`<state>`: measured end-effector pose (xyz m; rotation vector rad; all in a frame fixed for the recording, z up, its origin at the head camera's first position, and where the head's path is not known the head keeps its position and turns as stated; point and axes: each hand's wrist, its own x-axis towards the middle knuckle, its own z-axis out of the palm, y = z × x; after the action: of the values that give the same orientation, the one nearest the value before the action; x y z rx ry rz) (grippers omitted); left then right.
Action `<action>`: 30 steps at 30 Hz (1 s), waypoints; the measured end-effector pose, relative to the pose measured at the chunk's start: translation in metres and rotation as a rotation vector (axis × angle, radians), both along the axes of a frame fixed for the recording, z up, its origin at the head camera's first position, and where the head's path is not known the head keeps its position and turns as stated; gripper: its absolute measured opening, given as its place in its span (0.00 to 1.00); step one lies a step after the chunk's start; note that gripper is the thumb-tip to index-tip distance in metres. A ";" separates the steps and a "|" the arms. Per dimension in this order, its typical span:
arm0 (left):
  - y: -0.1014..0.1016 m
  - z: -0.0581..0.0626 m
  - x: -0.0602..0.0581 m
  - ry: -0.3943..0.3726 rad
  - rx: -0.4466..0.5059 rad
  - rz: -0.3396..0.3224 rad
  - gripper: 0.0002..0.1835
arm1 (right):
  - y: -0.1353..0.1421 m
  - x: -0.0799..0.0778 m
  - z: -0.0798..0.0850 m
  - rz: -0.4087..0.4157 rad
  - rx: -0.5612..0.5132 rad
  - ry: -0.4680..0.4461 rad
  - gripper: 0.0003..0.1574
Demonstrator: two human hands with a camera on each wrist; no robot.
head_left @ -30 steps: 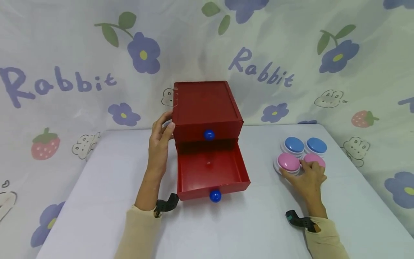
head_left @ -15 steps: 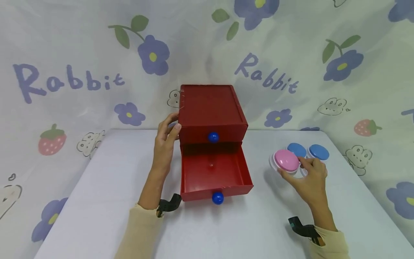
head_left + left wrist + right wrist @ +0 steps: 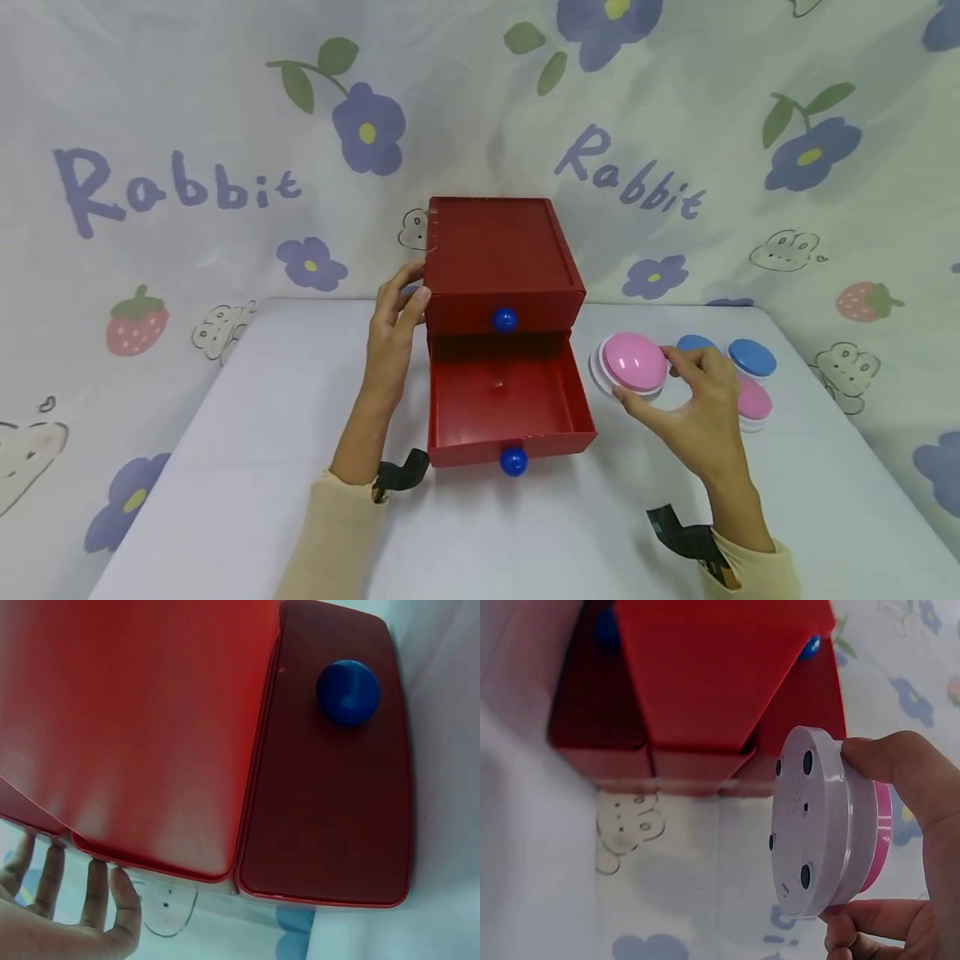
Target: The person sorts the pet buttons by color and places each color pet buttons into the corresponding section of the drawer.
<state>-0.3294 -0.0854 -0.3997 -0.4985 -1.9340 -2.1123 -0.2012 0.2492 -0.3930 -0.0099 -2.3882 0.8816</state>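
As the right hand (image 3: 693, 417) grips a pink button (image 3: 635, 362) by its rim between thumb and forefinger, the left hand (image 3: 393, 329) lies with extended fingers against the side of the cabinet (image 3: 502, 246), its thumb at the front edge. The gripped button is tilted and clear of the table (image 3: 285, 400); the right wrist view shows its white underside with four dark feet. Just right of the gripping fingers, and partly covered by the hand, stands the second pink button (image 3: 752, 398). Beyond the forefinger is a partly hidden blue button (image 3: 696, 342); farther right, another blue button (image 3: 752, 357). Left of the gripping fingers, near the raised button but apart from it, the open drawer (image 3: 465, 452) juts out between the hands, its red interior exposed and a small red spot visible inside. Above it the top drawer (image 3: 465, 315) is closed, as is the bottom drawer (image 3: 330, 802), visible in the left wrist view. Beyond all the fingers hangs a printed cloth (image 3: 465, 108). Counts: four buttons, two pink and two blue, one held and three standing; three drawers, one pulled out; three blue knobs (image 3: 505, 320), one per drawer.
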 end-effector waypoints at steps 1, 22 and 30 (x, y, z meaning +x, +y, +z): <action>0.001 0.000 0.000 0.001 -0.001 -0.001 0.26 | -0.004 0.000 0.002 0.005 0.003 0.008 0.43; -0.001 -0.001 0.002 -0.022 -0.036 0.020 0.25 | -0.104 0.003 0.012 0.193 -0.051 0.032 0.45; 0.000 -0.002 0.003 -0.004 -0.048 0.037 0.26 | -0.128 0.003 0.010 0.241 -0.034 0.052 0.46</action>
<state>-0.3268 -0.0857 -0.4012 -0.4649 -1.9851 -2.0504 -0.1987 0.1215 -0.3829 0.2896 -2.3583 1.0185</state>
